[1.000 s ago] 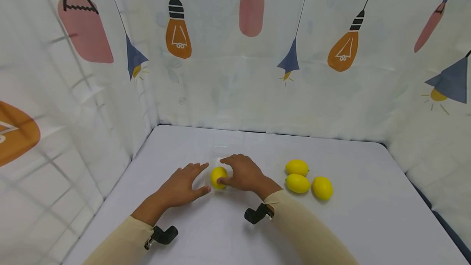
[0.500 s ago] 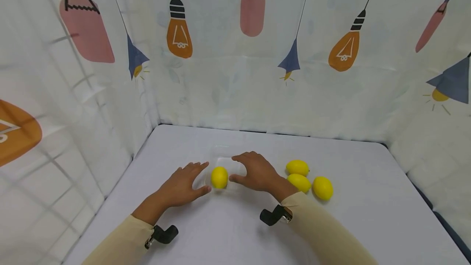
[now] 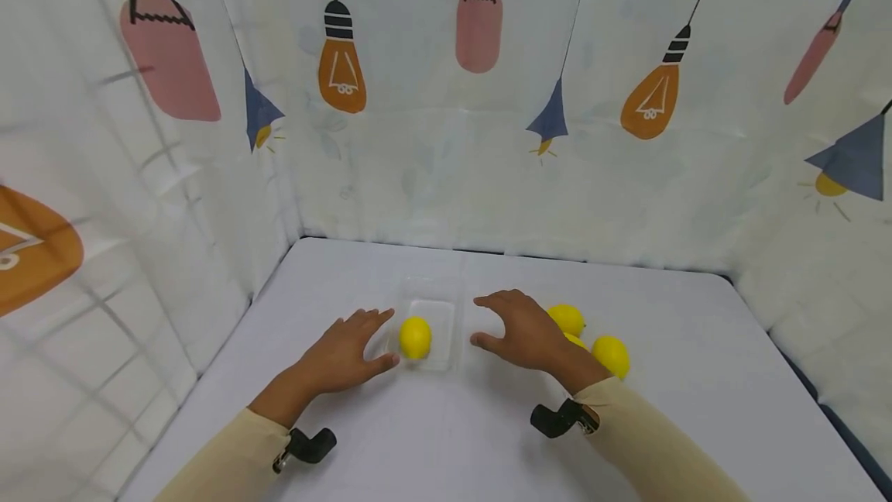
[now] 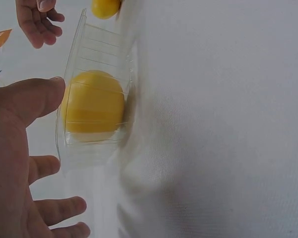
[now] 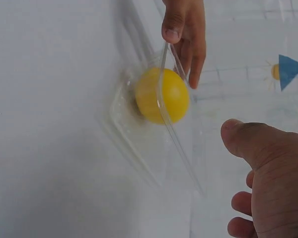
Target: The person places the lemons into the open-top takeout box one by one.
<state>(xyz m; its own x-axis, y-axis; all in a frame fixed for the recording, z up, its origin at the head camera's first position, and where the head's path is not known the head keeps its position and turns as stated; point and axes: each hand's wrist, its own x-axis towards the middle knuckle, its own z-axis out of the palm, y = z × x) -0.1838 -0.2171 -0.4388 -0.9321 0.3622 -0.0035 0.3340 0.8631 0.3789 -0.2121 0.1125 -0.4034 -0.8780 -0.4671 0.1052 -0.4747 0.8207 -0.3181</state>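
Observation:
A clear plastic container (image 3: 440,331) stands on the white table with one yellow lemon (image 3: 415,338) in its left front part. My left hand (image 3: 353,352) is at the container's left side, fingers spread and thumb apart from them. In the left wrist view its thumb tip (image 4: 57,87) is right at the rim. My right hand (image 3: 526,331) hovers to the right of the container with nothing in it, thumb and fingers apart. Behind the right hand lie more lemons, one at the back (image 3: 567,319), one at the right (image 3: 611,355), and one mostly hidden by the hand.
The white table (image 3: 432,448) has a back edge against a white curtain (image 3: 432,169) printed with lamps. Another curtain hangs along the left side. Dark wrist cameras sit on both wrists, the right one (image 3: 557,418) beside a beige sleeve (image 3: 655,440).
My right hand has let go of the lemon in the container and moved right, toward the other lemons, now covering part of them. The left hand has stayed in place.

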